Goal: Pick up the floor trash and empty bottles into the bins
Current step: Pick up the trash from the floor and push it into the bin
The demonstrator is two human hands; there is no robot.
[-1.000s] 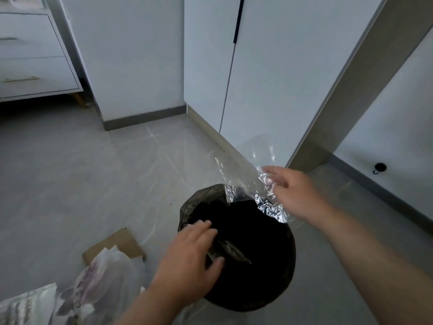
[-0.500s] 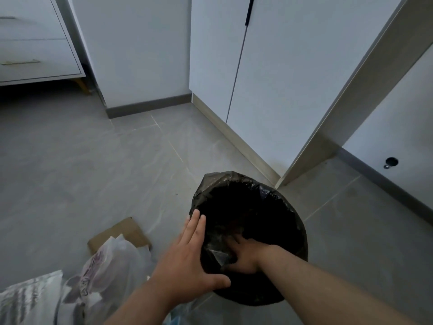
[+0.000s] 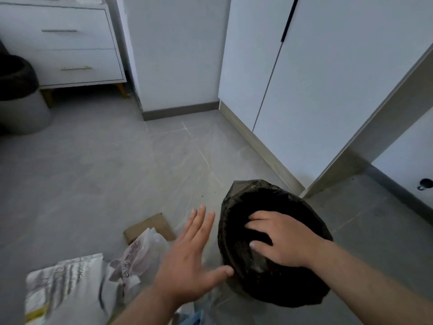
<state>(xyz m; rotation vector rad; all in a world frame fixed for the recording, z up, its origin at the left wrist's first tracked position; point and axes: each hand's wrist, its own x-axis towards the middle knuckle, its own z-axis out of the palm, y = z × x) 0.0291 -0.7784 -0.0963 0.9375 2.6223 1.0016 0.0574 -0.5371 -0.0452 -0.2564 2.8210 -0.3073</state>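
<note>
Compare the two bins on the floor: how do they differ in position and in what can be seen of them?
The near bin stands by the white cupboard, seen from above, and the right hand reaches into its mouth. The far bin stands at the left edge beside the drawer unit, seen from the side, showing a grey wall; it is partly cut off and nobody touches it. Both have black liners.

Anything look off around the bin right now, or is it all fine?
Trash still litters the floor left of the black-lined bin: a flattened cardboard piece, a crumpled plastic bag and a printed white bag. The liner sits bunched and uneven on the rim.
</note>
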